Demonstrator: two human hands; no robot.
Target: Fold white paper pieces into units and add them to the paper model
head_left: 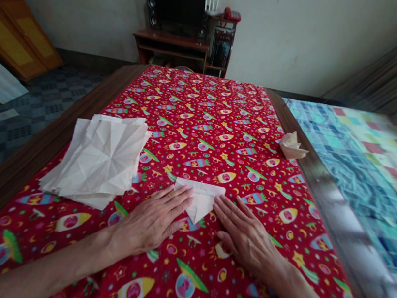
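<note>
A small white paper [200,197], folded into a downward-pointing triangle, lies on the red rocket-patterned tablecloth [222,137]. My left hand [154,219] lies flat with its fingers stretched out, the fingertips pressing the paper's left edge. My right hand [243,233] lies flat too, fingers extended, its tips touching the paper's right edge. Neither hand holds anything. A stack of creased white paper sheets [98,159] rests just left of my left hand.
A finished folded paper figure [292,146] sits near the table's right edge. Right of the table is a bed with a checked cover [372,160]. A desk with a monitor and speakers [181,17] stands against the far wall. A wooden cabinet [11,26] stands at the left.
</note>
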